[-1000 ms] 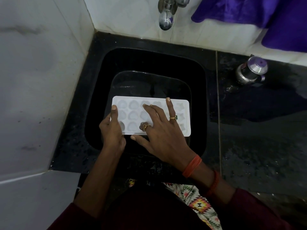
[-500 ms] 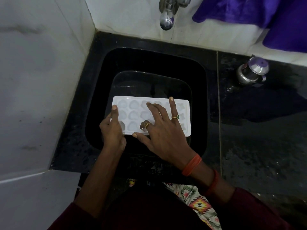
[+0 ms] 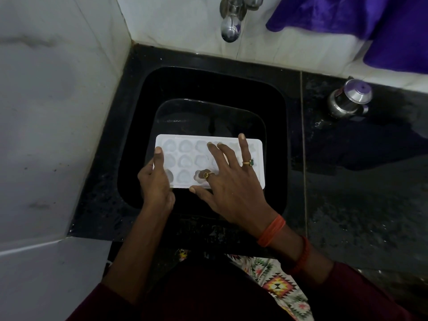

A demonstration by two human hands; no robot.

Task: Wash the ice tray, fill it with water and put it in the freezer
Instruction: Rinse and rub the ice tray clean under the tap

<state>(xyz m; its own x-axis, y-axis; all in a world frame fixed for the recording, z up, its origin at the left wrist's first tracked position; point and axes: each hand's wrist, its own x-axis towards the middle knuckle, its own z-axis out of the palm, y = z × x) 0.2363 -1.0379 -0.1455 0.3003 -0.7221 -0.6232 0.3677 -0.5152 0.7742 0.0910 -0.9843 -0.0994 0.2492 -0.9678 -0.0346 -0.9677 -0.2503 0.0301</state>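
The right hand [image 3: 234, 181] has slid its spread fingers slightly farther across the white plastic ice tray [image 3: 185, 149]. The left hand [image 3: 156, 179] still grips the tray's left end, thumb on top. The tray is over the square black sink [image 3: 208, 89], nearer the sink's front edge, and a steel tap [image 3: 230, 28] is above the sink's far side.

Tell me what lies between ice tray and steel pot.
Head view: only the sink rim and bare black counter separate ice tray from steel pot.

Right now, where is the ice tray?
Head view, centre: the ice tray is over the black sink, in front of the tap, left hand holding its left end, right hand spread on top.
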